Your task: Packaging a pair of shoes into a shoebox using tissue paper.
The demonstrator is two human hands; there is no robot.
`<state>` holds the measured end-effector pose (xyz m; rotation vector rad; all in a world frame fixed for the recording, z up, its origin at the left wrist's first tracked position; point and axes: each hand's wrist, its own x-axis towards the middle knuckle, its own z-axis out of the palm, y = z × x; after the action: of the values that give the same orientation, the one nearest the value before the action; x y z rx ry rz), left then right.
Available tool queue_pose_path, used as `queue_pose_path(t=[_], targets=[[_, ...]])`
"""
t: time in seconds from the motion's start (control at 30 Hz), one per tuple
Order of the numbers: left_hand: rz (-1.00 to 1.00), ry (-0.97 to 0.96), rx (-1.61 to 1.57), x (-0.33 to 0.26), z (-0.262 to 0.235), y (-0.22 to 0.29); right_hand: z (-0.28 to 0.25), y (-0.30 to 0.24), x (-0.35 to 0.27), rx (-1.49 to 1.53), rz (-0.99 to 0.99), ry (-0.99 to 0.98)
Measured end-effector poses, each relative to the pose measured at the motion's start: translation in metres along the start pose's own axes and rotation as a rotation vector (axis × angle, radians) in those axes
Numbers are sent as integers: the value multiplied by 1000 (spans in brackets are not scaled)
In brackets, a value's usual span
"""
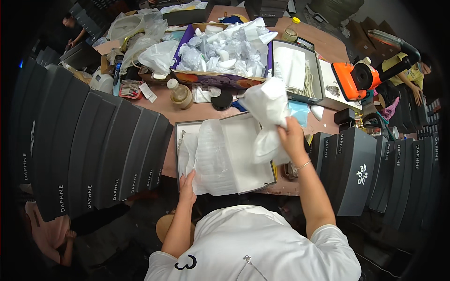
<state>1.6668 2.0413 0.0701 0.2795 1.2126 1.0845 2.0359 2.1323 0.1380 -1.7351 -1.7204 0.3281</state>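
Head view looks down on an open grey box point(255, 180) at the near edge of the counter point(206, 112), lined with white tissue paper point(211, 157). Left hand point(187, 185) rests on the near-left corner of that lining, fingers point(189, 176) seemingly pinching the paper, though the grip is hard to make out. Right hand point(291, 138) is raised over the box's right side, fingers clenched around a crumpled white paper bundle point(267, 112). Dark grey boxes point(103, 150) stand stacked at the left edge and more of them point(361, 171) at the right. A purple box of paper wads point(225, 51) sits toward the far edge.
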Motion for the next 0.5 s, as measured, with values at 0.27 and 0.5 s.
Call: queue_pose_path(t=[0.27, 0.5], targets=[[132, 47, 123, -3, 1, -14, -1, -14, 9, -157, -77, -140], [241, 128, 119, -16, -12, 12, 142, 17, -112, -130, 52, -409]])
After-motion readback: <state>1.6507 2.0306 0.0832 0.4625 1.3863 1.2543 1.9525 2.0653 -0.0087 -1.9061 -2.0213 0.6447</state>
